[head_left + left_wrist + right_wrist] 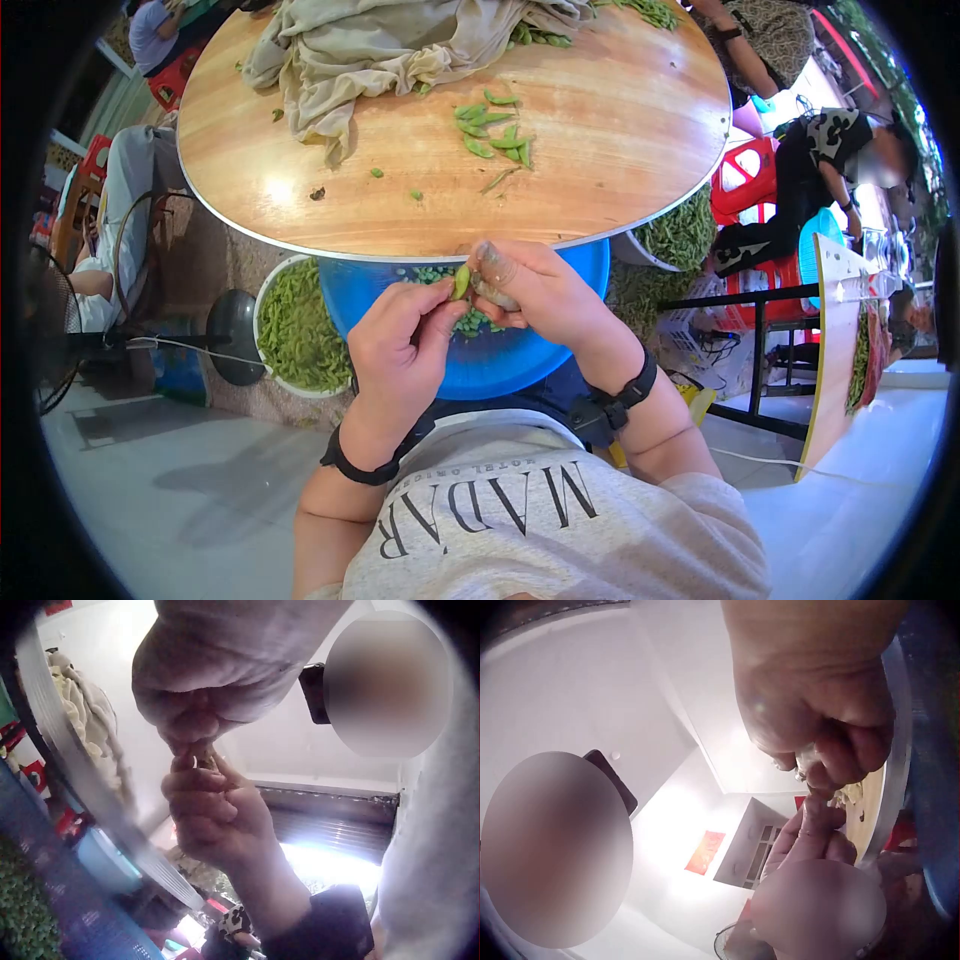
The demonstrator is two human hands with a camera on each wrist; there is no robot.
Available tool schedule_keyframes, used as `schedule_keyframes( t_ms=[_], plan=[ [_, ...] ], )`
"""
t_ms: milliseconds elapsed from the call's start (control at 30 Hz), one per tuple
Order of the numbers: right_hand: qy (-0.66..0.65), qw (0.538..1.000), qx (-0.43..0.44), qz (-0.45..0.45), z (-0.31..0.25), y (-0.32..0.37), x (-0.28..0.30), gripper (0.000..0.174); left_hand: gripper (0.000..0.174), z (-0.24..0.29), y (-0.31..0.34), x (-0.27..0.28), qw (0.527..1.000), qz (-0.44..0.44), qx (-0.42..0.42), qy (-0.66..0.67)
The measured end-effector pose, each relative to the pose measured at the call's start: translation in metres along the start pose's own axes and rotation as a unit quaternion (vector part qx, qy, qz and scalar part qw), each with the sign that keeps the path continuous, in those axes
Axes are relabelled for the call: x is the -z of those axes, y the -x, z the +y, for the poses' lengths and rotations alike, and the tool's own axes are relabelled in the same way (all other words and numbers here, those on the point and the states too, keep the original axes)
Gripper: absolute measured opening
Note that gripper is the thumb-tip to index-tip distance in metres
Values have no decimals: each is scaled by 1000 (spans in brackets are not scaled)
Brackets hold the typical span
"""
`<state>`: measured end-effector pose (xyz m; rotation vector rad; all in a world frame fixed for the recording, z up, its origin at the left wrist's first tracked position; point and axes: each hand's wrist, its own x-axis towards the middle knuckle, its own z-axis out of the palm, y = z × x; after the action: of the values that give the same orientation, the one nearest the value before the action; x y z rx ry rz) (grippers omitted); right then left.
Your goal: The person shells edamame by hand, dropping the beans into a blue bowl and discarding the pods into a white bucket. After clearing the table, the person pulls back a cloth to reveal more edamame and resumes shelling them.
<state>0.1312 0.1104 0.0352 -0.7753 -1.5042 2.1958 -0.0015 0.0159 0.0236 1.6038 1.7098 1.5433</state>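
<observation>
My left hand (400, 330) pinches a green soybean pod (461, 282) between thumb and forefinger. Close against the pod's other side, my right hand (545, 290) has its fingers curled and its thumb at the pod; that thumb looks grey and stained or covered. Both hands are over a blue basin (470, 380) holding loose green beans (474, 323), just off the table edge. In the left wrist view, the fingertips of the left hand (217, 675) and right hand (217, 817) meet, largely hiding the pod.
The round wooden table (400, 205) carries several pods (490, 128) and a crumpled cloth (380, 50). Tubs of pods stand left (300, 335) and right (680, 230) of the basin. A person (840, 170) sits at the right, and a wooden board (832, 350) stands nearby.
</observation>
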Motion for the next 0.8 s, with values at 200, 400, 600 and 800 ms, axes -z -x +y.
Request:
schedule_keyframes(
  t_ms=[200, 400, 600, 800],
  plan=[
    [33, 999, 21, -6, 1, 3, -5, 37, 12, 5, 5, 3, 999, 1, -23, -41],
    [63, 996, 42, 47, 5, 3, -15, 32, 10, 0, 9, 1, 997, 34, -44, -57],
    [47, 996, 38, 64, 16, 0, -24, 30, 12, -12, 13, -5, 996, 73, 53, -3],
    [38, 999, 13, 37, 9, -3, -15, 34, 9, -8, 17, -6, 973, 53, 149, 171]
  ],
)
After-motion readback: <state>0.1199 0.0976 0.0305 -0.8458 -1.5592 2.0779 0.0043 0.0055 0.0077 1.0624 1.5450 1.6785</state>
